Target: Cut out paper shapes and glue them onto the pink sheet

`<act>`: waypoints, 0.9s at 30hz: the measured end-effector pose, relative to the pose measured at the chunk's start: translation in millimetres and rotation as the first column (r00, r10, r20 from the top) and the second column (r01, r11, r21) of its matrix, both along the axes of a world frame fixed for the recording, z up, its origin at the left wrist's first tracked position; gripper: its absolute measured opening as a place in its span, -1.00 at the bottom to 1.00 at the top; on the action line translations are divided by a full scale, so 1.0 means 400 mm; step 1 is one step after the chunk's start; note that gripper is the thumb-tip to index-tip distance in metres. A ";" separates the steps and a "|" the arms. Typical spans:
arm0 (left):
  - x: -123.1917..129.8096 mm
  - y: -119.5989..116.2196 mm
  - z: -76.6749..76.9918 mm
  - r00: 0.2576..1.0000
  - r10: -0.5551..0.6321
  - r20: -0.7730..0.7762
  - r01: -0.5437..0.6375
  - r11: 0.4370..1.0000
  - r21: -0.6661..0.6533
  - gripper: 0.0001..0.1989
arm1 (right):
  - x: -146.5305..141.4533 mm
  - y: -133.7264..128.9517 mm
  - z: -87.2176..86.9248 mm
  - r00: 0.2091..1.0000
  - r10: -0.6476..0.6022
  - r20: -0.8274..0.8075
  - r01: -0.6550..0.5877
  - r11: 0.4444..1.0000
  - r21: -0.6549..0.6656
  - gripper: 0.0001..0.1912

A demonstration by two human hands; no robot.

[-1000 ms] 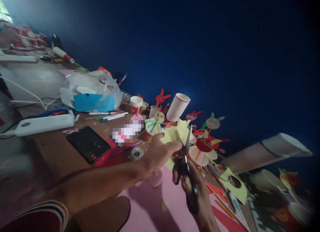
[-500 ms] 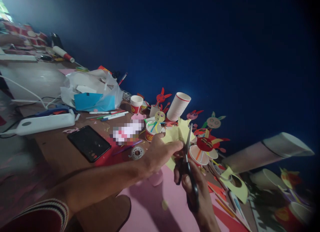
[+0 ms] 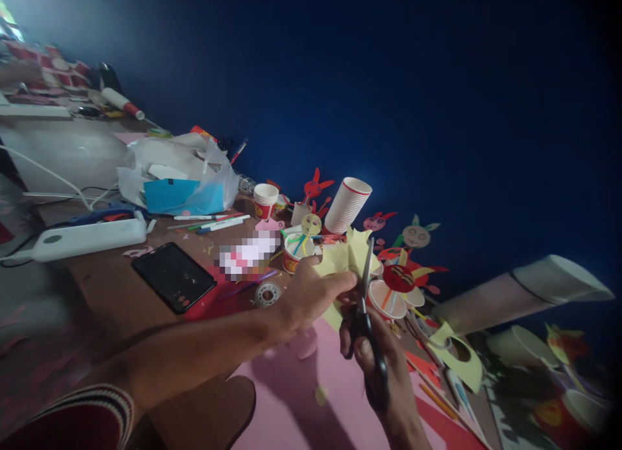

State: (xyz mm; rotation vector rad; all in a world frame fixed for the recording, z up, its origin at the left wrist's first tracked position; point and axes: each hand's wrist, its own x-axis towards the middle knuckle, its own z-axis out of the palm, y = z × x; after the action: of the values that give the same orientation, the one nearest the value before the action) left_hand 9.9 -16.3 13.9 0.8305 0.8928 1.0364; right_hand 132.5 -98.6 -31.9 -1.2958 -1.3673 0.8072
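Observation:
My left hand (image 3: pixel 315 294) pinches a piece of pale yellow paper (image 3: pixel 335 259) with a jagged upper edge, above the table. In my right hand (image 3: pixel 383 366) are black-handled scissors (image 3: pixel 364 307), my fingers through the loops and the blades pointing up against the paper's right side. The blades look nearly closed. Part of the yellow paper hangs below my left hand, over a large pink sheet (image 3: pixel 291 398).
Paper cups with animal-face cutouts (image 3: pixel 398 278) stand behind my hands, near a cup stack (image 3: pixel 348 204). To the left lie a phone (image 3: pixel 173 277), a tape roll (image 3: pixel 267 294), pens (image 3: pixel 223 225), a power strip (image 3: pixel 92 236) and a plastic bag (image 3: pixel 179 171).
The scissor blades look slightly closer together. Both hands keep nearly the same place and hold the same things.

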 end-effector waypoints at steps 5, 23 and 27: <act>-0.002 -0.001 0.003 0.998 -0.008 -0.061 0.011 0.999 0.051 -0.50 | 0.001 0.003 -0.004 1.000 -0.001 0.006 0.001 1.000 -0.004 -0.50; -0.002 -0.001 0.021 0.998 -0.059 -0.001 0.059 0.998 0.039 -0.57 | 0.004 0.002 0.003 0.999 -0.038 0.020 0.038 0.999 -0.012 -0.46; -0.003 -0.002 0.029 0.996 -0.085 -0.023 0.086 0.996 0.038 -0.57 | 0.007 0.001 0.001 1.000 -0.007 -0.002 0.007 0.999 -0.047 -0.44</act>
State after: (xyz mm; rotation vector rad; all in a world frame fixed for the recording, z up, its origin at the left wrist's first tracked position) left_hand 8.5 -16.9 25.4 0.9066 0.8505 0.9744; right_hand 135.4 -98.1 -31.7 -1.3350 -1.3485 0.8405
